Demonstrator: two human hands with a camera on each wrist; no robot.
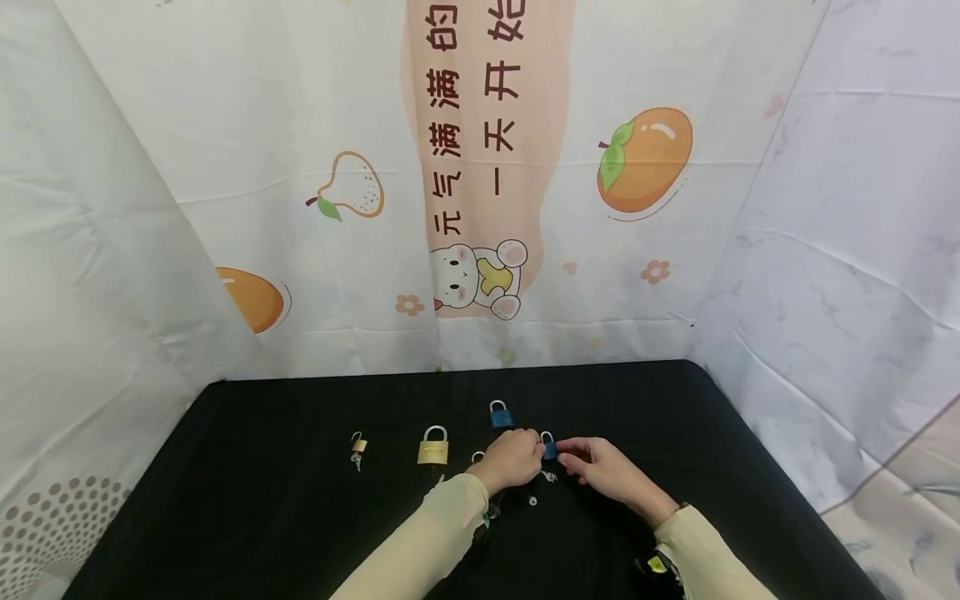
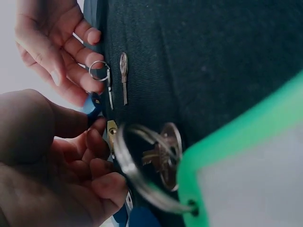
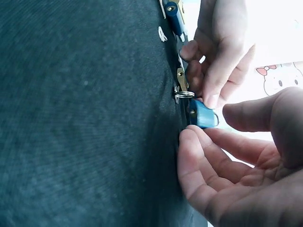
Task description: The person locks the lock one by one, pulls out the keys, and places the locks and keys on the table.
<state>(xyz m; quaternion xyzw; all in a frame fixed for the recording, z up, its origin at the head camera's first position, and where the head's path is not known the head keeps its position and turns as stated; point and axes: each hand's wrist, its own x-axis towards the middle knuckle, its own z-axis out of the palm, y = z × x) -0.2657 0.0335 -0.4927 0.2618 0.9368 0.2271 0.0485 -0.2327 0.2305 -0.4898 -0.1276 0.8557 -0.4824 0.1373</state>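
Observation:
My left hand [image 1: 513, 458] pinches a small blue padlock [image 1: 550, 450] between thumb and finger, its shackle pointing away from me. At the padlock's other side, my right hand [image 1: 600, 471] touches it with its fingertips, fingers loosely bent. In the right wrist view, the right thumb stands apart from the blue padlock [image 3: 203, 115]. Just in front of the padlock lie keys [image 1: 550, 477] with a ring [image 2: 99, 71]. One separate key [image 2: 124, 78] lies on the black cloth. Another shackle [image 1: 477, 457] shows beside the left hand, which hides its lock's body.
On the black table [image 1: 247, 500] stand a second blue padlock [image 1: 501, 417], a large brass padlock [image 1: 432, 450] and a small brass padlock [image 1: 360, 446] with keys. A green-edged tag [image 2: 236, 156] on a ring looms close to the left wrist camera. A printed curtain [image 1: 360, 275] hangs behind.

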